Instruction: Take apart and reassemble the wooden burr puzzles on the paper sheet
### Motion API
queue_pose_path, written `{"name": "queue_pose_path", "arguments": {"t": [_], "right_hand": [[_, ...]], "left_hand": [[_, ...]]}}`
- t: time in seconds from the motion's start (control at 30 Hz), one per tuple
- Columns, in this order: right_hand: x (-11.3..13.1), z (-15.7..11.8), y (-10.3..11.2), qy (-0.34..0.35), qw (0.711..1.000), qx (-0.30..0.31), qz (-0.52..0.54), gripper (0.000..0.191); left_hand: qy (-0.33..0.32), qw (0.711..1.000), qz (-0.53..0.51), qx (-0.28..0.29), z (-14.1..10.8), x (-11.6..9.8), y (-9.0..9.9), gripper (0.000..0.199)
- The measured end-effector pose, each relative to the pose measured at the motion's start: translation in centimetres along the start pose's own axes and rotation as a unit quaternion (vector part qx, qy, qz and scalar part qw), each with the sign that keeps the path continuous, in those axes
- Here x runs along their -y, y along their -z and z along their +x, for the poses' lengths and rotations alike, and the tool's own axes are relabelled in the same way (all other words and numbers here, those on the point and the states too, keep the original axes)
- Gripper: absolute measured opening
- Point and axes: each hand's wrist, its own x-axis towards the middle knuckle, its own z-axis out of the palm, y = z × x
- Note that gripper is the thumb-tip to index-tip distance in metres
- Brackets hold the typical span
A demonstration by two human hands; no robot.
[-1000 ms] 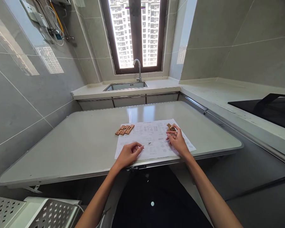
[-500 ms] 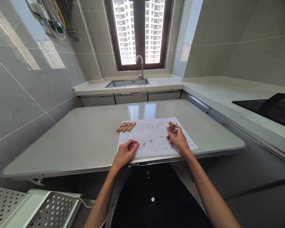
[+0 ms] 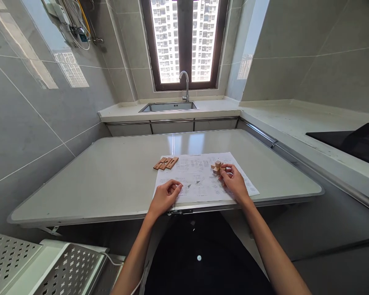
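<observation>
On the printed paper sheet (image 3: 199, 192), toward its right side, is a small wooden interlocking puzzle (image 3: 217, 166). My right hand (image 3: 233, 182) pinches its right side between thumb and fingers. Near the front left of the sheet rests my left hand (image 3: 167, 196), with curled fingers pressed together; what they hold, if anything, is hidden. Several flat wooden pieces with cut-outs (image 3: 166, 163) lie side by side at the sheet's upper left corner. Two tiny dark marks or bits show on the sheet between my hands, too small to make out.
The sheet lies at the front of a pale folding table (image 3: 95, 176). Behind it are a counter with a sink (image 3: 169, 107) and a faucet (image 3: 186, 88). A black item (image 3: 350, 141) sits on the right counter. A white perforated rack (image 3: 70, 270) stands at lower left.
The wooden puzzle has turned in my right hand and now shows its block ends, slightly further left on the sheet. My left hand stays put. The view has shifted slightly.
</observation>
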Motion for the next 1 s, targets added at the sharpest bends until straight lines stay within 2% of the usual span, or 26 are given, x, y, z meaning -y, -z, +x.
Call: {"name": "queue_pose_path", "arguments": {"t": [0.17,0.33,0.47,0.57,0.73,1.0], "right_hand": [[1.4,-0.7,-0.5,0.001,0.996,0.02,0.083,0.05],[3.2,-2.7,-3.0,0.017,0.982,0.102,0.161,0.044],[4.5,-4.2,-5.4,0.006,0.963,0.173,0.204,0.043],[5.2,-4.9,-6.4,0.0,0.95,0.224,0.215,0.042],[5.8,-5.6,-6.6,-0.015,0.937,0.284,0.204,0.043],[5.9,-5.6,-6.3,-0.016,0.916,0.353,0.19,0.045]], "left_hand": [[0.005,1.0,0.0,0.0,-0.2,-0.1,0.0,0.034],[-0.008,1.0,-0.023,0.004,-0.2,0.0,-0.1,0.034],[-0.018,0.998,-0.054,0.008,-0.2,-0.3,0.0,0.047],[-0.015,0.998,-0.064,0.017,-0.2,-0.6,0.1,0.063],[-0.009,0.997,-0.058,0.046,-0.4,-0.8,0.3,0.084],[-0.029,0.997,-0.054,0.042,-0.6,-1.3,0.3,0.068]]}}
